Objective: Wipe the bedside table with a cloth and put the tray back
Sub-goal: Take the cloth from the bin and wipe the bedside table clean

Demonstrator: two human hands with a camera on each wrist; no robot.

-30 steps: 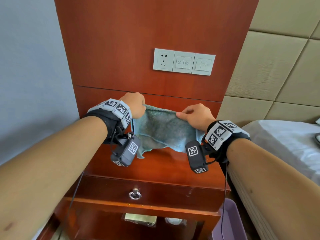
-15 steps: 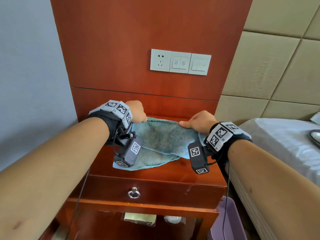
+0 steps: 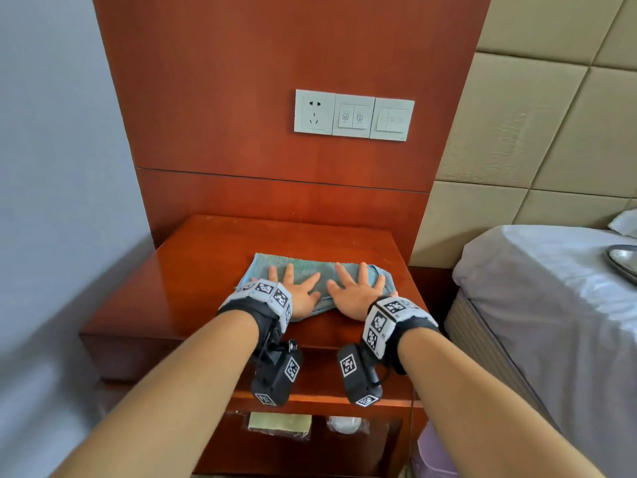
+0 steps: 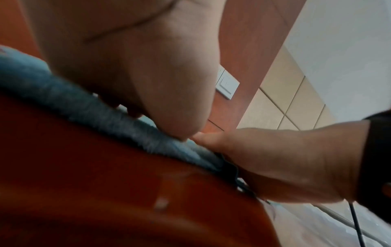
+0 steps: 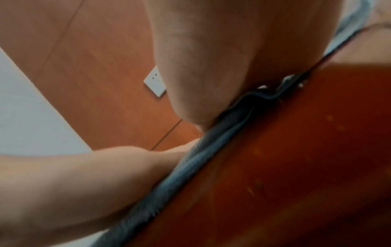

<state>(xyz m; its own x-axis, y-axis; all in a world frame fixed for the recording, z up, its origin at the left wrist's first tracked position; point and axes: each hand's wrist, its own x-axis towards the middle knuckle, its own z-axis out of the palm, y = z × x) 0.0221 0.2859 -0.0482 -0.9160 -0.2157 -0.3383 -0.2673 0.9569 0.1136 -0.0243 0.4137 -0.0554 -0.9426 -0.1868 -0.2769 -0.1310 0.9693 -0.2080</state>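
A folded light-blue cloth (image 3: 319, 270) lies flat on the reddish wooden bedside table (image 3: 193, 277), near its front middle. My left hand (image 3: 296, 288) presses on the cloth's left half with fingers spread straight. My right hand (image 3: 356, 288) presses on its right half the same way, thumbs nearly touching. In the left wrist view the cloth's edge (image 4: 69, 103) shows under my palm, with the right hand (image 4: 275, 160) beside it. In the right wrist view the cloth's edge (image 5: 203, 153) runs along the tabletop under the palm. A metal tray (image 3: 622, 262) lies on the bed at the far right, partly cut off.
A wood wall panel with a socket and switches (image 3: 353, 115) rises behind the table. The bed (image 3: 551, 305) with a white sheet stands close on the right. A grey wall (image 3: 51, 167) is on the left. The shelf below holds wrapped items (image 3: 279, 424).
Both hands held the cloth up by its top corners; they have laid it folded on the tabletop, let go and now press flat on it with spread fingers.
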